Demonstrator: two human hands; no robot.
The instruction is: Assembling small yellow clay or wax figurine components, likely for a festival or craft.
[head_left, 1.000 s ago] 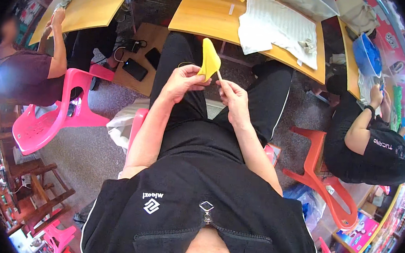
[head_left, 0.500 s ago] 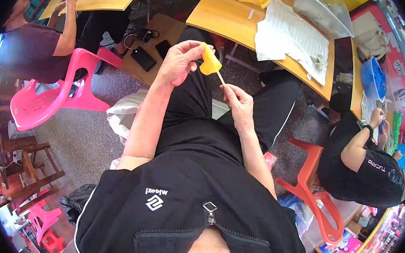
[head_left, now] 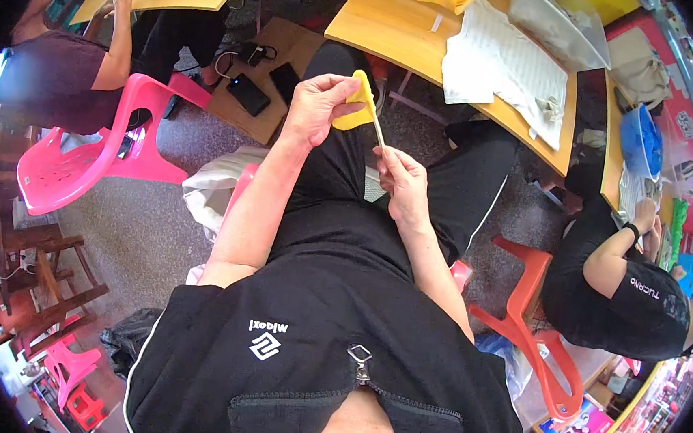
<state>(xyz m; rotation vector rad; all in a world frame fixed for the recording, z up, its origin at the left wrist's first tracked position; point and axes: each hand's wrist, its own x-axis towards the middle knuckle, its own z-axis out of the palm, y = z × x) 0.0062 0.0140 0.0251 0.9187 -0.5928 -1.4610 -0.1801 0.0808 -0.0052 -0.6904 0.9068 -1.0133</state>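
Note:
My left hand (head_left: 320, 109) pinches the upper part of a small, soft-looking yellow piece (head_left: 355, 118), which looks folded around and is seen partly edge-on. A thin pale stick (head_left: 379, 131) runs from the yellow piece down to my right hand (head_left: 405, 180). Thumb and fingers of that hand are closed on the stick's lower end. Both hands are raised over my lap, just short of the table edge. How the stick is joined to the yellow piece is hidden.
Ahead stands a wooden table (head_left: 378, 25) with a white ribbed cloth (head_left: 501, 66) and a clear plastic bin (head_left: 561, 26). A pink chair (head_left: 98, 168) is on the left, an orange-red chair (head_left: 518, 311) on the right. Two people work at tables on either side.
The yellow piece has turned, from its broad face toward nearly edge-on, and the stick has tilted more upright. Both hands keep their hold.

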